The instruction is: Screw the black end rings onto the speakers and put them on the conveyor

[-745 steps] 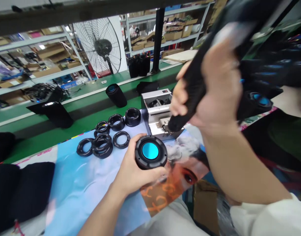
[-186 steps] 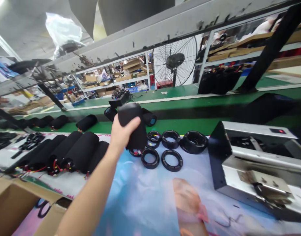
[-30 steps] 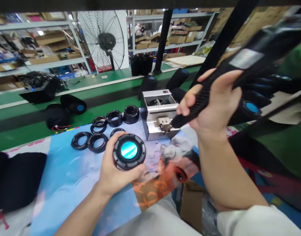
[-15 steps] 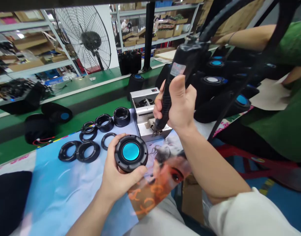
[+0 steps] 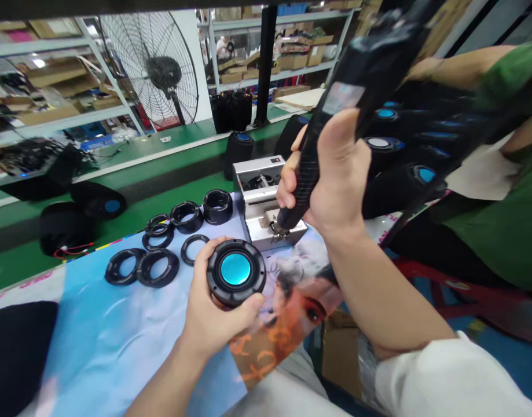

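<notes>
My left hand (image 5: 211, 315) grips a black cylindrical speaker (image 5: 236, 273), its round end with a blue centre facing up at me. My right hand (image 5: 330, 179) is closed around a black electric screwdriver (image 5: 335, 110), held tilted, with its tip down at the front of a small silver screw feeder box (image 5: 266, 208). Several black plastic rings (image 5: 155, 263) lie on the printed blue poster (image 5: 127, 330) just left of the speaker.
A green conveyor belt (image 5: 161, 174) runs behind the poster, with black speakers (image 5: 96, 202) lying on it. More speakers (image 5: 404, 150) are stacked at right, beside another person in a green top (image 5: 504, 220). A large fan (image 5: 155, 63) and shelves stand at the back.
The screwdriver has tilted over, its top swinging toward the upper right, while its tip stays at the feeder. The speaker in my left hand has barely moved.
</notes>
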Tool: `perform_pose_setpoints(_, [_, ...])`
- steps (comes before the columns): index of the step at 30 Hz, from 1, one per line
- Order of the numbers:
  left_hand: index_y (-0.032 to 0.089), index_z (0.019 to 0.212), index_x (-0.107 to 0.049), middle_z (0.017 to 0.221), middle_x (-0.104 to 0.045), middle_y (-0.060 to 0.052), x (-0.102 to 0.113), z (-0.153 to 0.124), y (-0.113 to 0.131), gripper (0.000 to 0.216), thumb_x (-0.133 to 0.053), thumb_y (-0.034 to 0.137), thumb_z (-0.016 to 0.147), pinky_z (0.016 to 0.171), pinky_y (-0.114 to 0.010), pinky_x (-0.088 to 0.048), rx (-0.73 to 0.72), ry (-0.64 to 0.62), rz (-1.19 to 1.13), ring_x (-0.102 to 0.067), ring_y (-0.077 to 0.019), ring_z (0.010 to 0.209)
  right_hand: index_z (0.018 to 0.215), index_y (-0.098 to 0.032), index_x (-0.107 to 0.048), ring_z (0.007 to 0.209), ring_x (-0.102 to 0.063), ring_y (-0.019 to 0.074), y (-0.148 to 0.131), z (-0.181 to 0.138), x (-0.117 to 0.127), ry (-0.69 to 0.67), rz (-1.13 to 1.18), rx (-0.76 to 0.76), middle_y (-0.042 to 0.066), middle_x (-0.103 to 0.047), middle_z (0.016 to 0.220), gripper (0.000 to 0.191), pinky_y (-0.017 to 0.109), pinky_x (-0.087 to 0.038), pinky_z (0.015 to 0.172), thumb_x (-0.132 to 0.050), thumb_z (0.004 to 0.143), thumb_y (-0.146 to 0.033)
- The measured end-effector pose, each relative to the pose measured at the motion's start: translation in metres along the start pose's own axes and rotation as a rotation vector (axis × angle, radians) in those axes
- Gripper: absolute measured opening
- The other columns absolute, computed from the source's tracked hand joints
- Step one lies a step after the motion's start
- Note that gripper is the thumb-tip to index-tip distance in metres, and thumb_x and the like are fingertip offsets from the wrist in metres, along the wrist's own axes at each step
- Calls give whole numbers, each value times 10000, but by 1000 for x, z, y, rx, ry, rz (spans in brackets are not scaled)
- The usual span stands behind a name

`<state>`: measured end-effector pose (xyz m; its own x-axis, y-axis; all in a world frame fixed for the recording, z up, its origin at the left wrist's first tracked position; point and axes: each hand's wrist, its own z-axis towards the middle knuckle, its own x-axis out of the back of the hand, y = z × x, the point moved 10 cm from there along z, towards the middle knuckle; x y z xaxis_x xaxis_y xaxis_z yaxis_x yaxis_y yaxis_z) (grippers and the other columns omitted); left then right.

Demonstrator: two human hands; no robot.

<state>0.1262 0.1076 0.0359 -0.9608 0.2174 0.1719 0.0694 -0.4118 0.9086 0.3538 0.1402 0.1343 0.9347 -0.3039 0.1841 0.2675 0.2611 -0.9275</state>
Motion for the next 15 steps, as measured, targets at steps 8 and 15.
perform_pose_setpoints(8, [234,1363,-581,1305,-760,-79,2,-3,1,709,-906,359,746,970,-355,-649,-79,13,42,-794,-270,1134,893,-240,-531,402,-543,139,20,-4,-7,215,355,173,-51,-525,554,692,251,-386,345,-694,816,-908])
perform_pose_setpoints(15, [231,1370,-593,1320,-756,-83,4,-4,-3,713,-902,337,735,984,-355,-636,-69,29,40,-791,-274,1144,808,-227,-506,310,-450,137,26,-9,-4,246,505,191,-47,-516,503,668,257,-296,273,-815,786,-818])
